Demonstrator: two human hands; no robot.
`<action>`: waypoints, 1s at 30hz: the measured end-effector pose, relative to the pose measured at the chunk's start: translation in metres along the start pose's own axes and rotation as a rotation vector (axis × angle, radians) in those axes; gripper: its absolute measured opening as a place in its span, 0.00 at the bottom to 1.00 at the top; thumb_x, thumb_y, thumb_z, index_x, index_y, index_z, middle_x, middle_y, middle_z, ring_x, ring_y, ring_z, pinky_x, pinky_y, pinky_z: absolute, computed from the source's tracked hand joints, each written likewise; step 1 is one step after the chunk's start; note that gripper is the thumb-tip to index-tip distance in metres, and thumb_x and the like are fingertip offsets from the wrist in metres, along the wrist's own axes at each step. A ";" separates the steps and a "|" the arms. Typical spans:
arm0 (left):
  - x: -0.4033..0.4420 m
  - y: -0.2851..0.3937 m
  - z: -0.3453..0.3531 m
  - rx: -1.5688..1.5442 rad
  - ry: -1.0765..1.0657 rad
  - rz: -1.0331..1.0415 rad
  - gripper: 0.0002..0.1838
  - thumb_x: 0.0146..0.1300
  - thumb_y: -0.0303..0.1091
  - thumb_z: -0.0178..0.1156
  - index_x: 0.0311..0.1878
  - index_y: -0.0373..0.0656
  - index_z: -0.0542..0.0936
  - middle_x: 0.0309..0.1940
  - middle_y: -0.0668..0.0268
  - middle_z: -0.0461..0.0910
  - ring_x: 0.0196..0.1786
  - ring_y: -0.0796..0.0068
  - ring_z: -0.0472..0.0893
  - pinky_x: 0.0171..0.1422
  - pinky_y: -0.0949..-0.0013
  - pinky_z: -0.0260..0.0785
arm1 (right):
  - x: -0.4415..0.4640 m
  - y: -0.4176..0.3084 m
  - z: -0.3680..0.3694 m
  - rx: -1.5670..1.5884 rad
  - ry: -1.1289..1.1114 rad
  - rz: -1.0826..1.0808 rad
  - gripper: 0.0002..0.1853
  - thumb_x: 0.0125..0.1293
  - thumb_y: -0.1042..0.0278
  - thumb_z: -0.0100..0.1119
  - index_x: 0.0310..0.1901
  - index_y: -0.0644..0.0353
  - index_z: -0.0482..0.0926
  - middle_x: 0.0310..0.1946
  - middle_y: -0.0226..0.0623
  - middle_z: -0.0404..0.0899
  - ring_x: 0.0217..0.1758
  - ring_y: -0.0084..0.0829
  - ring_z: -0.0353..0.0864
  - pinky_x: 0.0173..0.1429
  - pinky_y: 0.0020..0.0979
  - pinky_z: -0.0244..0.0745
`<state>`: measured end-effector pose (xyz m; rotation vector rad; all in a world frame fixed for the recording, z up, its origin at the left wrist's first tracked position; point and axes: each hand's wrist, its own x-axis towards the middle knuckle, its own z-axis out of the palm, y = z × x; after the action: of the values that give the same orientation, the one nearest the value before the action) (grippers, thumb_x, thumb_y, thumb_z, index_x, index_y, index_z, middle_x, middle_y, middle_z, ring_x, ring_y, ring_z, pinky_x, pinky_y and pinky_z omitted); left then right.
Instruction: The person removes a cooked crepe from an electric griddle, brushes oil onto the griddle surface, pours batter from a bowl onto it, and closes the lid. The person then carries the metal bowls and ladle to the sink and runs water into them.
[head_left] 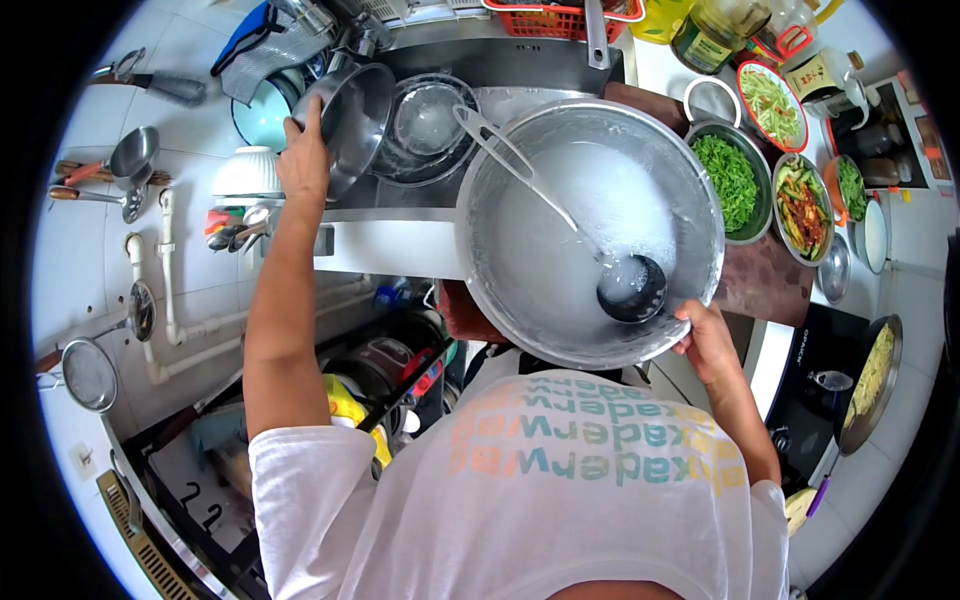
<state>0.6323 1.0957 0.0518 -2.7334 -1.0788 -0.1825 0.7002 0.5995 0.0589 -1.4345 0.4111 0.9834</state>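
Note:
My left hand grips the rim of a tilted steel bowl at the sink's left side. Close to it, another metal basin with a smaller bowl inside sits in the sink. With my right hand I hold the lower right rim of a large metal basin, fingers closed around its edge. Whitish, cloudy liquid fills part of this basin. A black-bowled ladle rests in it, its metal handle leaning over the upper left rim.
Right of the large basin are a bowl of chopped greens, a bowl of dressed vegetables and a red-rimmed bowl. A pan sits on the black stove. White bowls stand at left.

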 end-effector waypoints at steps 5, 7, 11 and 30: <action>-0.002 -0.007 -0.026 0.040 0.236 0.142 0.37 0.50 0.22 0.47 0.62 0.70 0.54 0.58 0.51 0.59 0.27 0.52 0.77 0.28 0.60 0.70 | 0.016 0.008 0.008 -0.044 -0.063 0.038 0.06 0.49 0.69 0.48 0.26 0.62 0.67 0.17 0.32 0.66 0.13 0.23 0.62 0.15 0.22 0.59; -0.006 -0.008 -0.049 0.035 0.262 0.162 0.37 0.50 0.22 0.47 0.62 0.70 0.55 0.58 0.52 0.60 0.26 0.53 0.77 0.27 0.61 0.70 | 0.019 0.008 0.023 -0.074 -0.073 0.043 0.06 0.50 0.69 0.48 0.27 0.62 0.67 0.18 0.33 0.66 0.14 0.23 0.64 0.16 0.22 0.60; -0.012 -0.023 -0.067 0.084 0.341 0.211 0.38 0.49 0.20 0.46 0.61 0.70 0.55 0.58 0.55 0.61 0.22 0.55 0.76 0.24 0.62 0.69 | 0.034 0.016 0.043 -0.050 -0.060 0.036 0.06 0.49 0.69 0.50 0.20 0.60 0.68 0.12 0.30 0.64 0.11 0.21 0.60 0.15 0.23 0.56; -0.048 -0.063 -0.070 -0.196 0.441 -0.144 0.33 0.50 0.24 0.48 0.62 0.56 0.55 0.56 0.57 0.63 0.39 0.54 0.76 0.39 0.60 0.68 | 0.073 0.064 0.113 -0.280 -0.364 0.067 0.14 0.55 0.68 0.44 0.40 0.66 0.69 0.30 0.35 0.73 0.26 0.26 0.73 0.21 0.23 0.69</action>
<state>0.5515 1.0930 0.1192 -2.5856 -1.1700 -0.9078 0.6578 0.7185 -0.0200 -1.4553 0.0543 1.3683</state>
